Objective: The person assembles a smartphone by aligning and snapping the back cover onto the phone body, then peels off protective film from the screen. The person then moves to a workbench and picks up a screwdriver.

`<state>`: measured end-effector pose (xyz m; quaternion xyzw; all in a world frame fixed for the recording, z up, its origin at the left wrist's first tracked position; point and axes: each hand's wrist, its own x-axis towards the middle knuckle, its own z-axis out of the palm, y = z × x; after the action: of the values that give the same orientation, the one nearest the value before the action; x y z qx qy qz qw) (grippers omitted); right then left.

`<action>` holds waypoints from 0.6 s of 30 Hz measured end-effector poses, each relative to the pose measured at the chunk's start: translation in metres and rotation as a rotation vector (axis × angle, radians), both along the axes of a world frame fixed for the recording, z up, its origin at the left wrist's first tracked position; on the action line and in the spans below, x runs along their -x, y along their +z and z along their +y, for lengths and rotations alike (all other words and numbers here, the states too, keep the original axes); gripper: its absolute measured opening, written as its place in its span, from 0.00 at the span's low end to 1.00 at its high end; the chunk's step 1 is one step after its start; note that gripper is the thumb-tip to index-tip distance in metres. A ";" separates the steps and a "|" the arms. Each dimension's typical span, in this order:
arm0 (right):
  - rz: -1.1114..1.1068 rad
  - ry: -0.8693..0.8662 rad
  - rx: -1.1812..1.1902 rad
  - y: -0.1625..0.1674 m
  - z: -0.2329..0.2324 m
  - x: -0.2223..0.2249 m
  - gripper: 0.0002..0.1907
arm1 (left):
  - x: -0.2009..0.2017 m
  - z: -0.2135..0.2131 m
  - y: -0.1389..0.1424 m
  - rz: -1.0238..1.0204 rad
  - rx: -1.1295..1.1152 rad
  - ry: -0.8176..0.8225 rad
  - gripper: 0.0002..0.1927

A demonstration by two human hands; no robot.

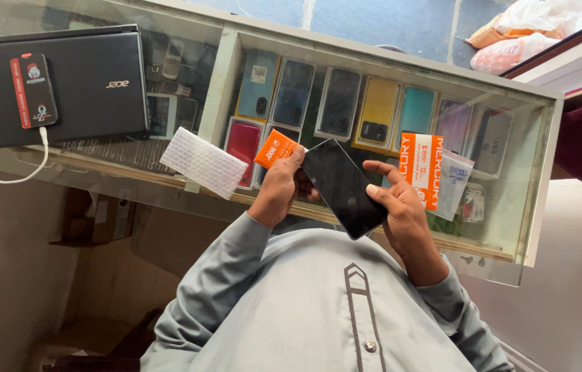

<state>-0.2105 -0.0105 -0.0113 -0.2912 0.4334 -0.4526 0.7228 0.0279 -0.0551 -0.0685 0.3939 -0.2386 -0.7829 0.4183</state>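
Observation:
A black smartphone with a dark screen is held tilted over the glass counter, in front of my grey shirt. My right hand grips its right edge, with the thumb lying on the screen. My left hand steadies the phone's left edge and pinches a small orange packet between its fingers.
On the counter lie a white foam sheet, an orange and white package and a clear plastic bag. At the left is a shut black laptop with a red-cased phone on a white cable. Several phones show under the glass.

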 end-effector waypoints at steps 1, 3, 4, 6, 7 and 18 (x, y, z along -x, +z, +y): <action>0.001 -0.015 0.007 0.000 0.000 -0.001 0.26 | 0.001 0.001 -0.001 -0.006 0.026 0.002 0.25; 0.017 -0.046 0.019 0.000 0.001 -0.003 0.26 | 0.003 0.003 0.002 -0.019 0.079 0.005 0.22; 0.025 -0.061 0.026 -0.001 0.001 -0.003 0.27 | 0.004 0.005 0.005 -0.026 0.088 0.017 0.18; 0.041 -0.089 0.047 -0.001 0.002 -0.004 0.27 | 0.006 0.006 0.013 -0.041 0.107 0.041 0.27; 0.050 -0.104 0.058 -0.001 0.002 -0.004 0.28 | 0.006 0.007 0.018 -0.071 0.129 0.025 0.31; 0.224 -0.068 0.166 0.002 0.010 -0.008 0.31 | 0.005 0.022 0.029 -0.132 0.254 0.026 0.40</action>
<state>-0.2023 -0.0002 -0.0093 -0.3838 0.4821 -0.4760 0.6275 0.0233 -0.0330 -0.0392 0.3911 -0.3578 -0.7135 0.4582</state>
